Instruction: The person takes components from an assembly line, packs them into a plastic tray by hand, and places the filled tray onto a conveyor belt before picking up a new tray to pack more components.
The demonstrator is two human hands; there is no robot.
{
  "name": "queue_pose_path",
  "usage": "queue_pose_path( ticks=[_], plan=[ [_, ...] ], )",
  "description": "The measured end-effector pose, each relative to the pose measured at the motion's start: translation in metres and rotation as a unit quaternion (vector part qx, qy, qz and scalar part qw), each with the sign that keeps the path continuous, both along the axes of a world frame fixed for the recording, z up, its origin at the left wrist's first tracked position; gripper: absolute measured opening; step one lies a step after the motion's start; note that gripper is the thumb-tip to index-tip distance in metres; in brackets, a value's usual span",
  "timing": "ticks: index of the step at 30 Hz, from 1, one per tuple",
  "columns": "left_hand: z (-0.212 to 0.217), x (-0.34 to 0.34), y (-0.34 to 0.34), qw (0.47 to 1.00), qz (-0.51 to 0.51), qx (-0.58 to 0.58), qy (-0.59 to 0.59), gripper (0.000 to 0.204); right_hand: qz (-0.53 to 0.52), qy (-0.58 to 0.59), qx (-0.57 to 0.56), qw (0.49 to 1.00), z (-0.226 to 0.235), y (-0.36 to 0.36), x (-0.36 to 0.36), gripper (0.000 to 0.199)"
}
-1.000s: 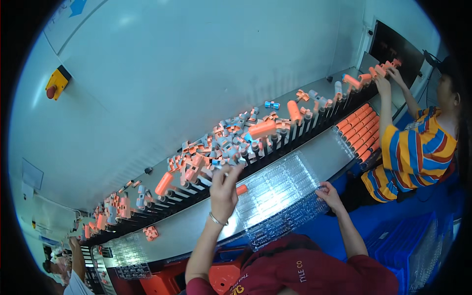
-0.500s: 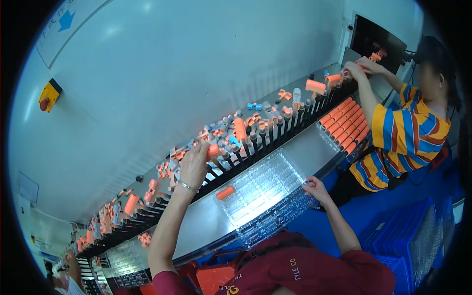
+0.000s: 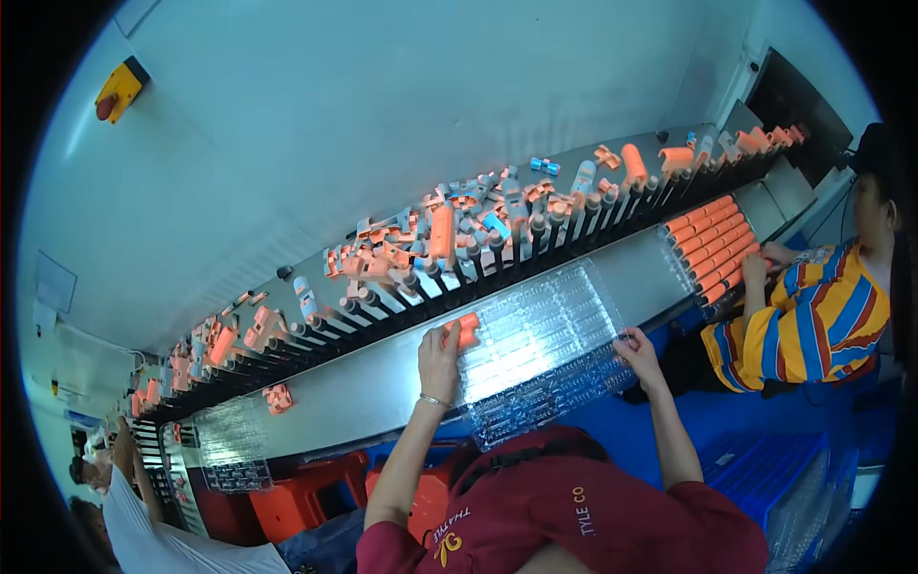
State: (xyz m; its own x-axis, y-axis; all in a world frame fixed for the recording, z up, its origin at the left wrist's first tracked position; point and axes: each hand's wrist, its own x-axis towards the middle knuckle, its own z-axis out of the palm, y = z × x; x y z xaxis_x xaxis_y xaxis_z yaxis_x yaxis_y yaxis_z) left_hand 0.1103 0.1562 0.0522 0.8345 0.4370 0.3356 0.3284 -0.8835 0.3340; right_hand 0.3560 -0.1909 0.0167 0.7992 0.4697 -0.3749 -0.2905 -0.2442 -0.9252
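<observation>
L hand (image 3: 438,362) puts orange tube (image 3: 467,330) on tray (image 3: 545,335); R hand (image 3: 639,352) steadies tray

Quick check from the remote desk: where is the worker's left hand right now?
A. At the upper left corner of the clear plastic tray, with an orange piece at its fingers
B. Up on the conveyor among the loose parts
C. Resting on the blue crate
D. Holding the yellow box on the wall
A. The left hand sits at the corner of the clear plastic tray, with an orange piece at its fingers, while the right hand steadies the tray's right edge.
</observation>
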Motion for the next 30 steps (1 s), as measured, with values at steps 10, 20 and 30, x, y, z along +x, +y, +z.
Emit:
queue_pose_path(
  ticks=[10,20,30],
  plan=[
    [0.18,-0.008,0.029,0.973,0.076,-0.077,-0.205,0.024,-0.022,0.001,-0.015,1.0,0.009,-0.025,-0.016,0.031],
    [0.193,-0.04,0.107,0.991,0.085,0.083,0.067,0.039,-0.016,0.006,0.002,1.0,0.001,-0.007,-0.008,0.031],
    [0.052,-0.035,-0.021,0.996,0.005,-0.063,-0.064,0.047,-0.003,-0.011,0.004,1.0,-0.013,-0.001,-0.004,0.031]
  ],
)
